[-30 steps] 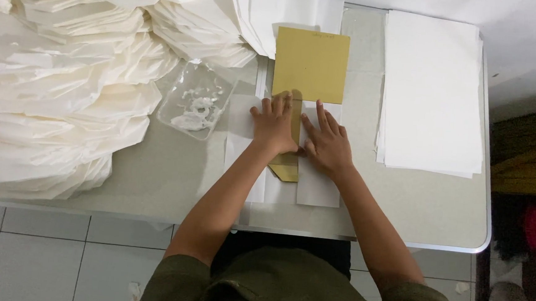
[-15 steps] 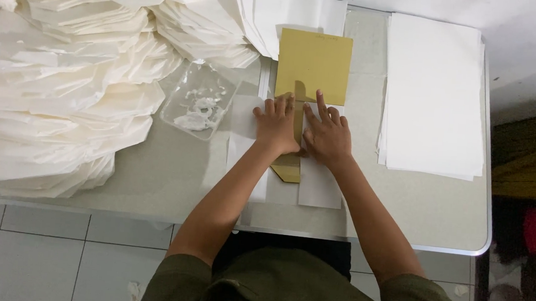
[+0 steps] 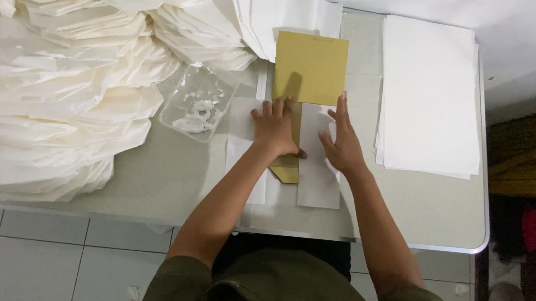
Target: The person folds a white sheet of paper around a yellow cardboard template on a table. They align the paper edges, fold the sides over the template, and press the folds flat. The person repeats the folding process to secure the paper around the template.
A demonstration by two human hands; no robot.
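Observation:
A mustard-yellow card template (image 3: 310, 69) lies on the grey table (image 3: 173, 182), with white paper folded over its lower half. My left hand (image 3: 275, 129) presses flat on the left paper flap (image 3: 242, 149), fingers spread. My right hand (image 3: 341, 139) lies flat on the right paper flap (image 3: 319, 178), fingers stretched towards the template's edge. A strip of yellow shows between the two flaps, ending in a pointed tip (image 3: 285, 172) near my wrists. Neither hand grips anything.
A large heap of folded white paper pieces (image 3: 68, 76) covers the table's left and back. A clear plastic tray with white paste (image 3: 198, 103) sits left of my hands. A neat stack of white sheets (image 3: 429, 92) lies on the right. Tiled floor lies below the near table edge.
My hands have drawn apart: the right hand slid to the right over its flap and stretched its fingers, while the left stayed pressing on the left flap.

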